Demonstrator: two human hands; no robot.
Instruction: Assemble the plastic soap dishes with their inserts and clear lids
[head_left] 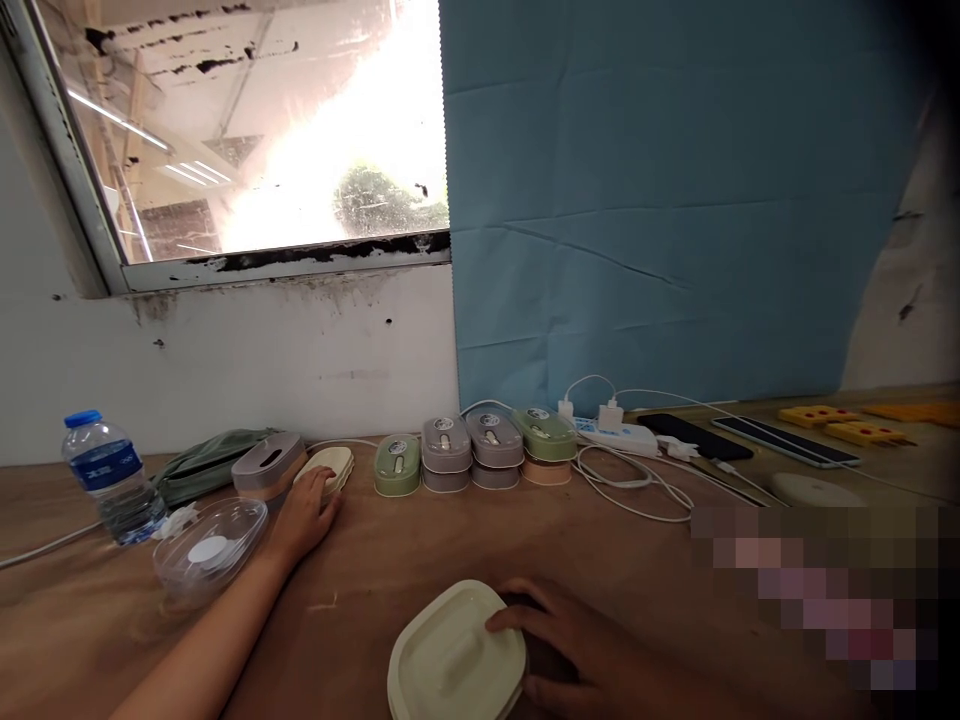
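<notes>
My left hand (304, 508) reaches to the back, fingers curled over a small stack of cream lids (339, 463) beside a grey-and-tan lunch box (259, 478). Close to me, my right hand (562, 635) grips the right edge of a larger cream lid (454, 655), one finger on top and the thumb low at the side. That lid has a raised middle; what lies under it is mostly hidden. A clear plastic bowl-shaped cover (244, 525) rests left of my left forearm.
A row of closed lunch boxes, including a green one (397, 465) and a grey one (446, 452), stands along the wall. A water bottle (109, 480) is at left. A power strip (619, 436), cables and phones (697, 437) lie at right. A blurred patch covers the lower right.
</notes>
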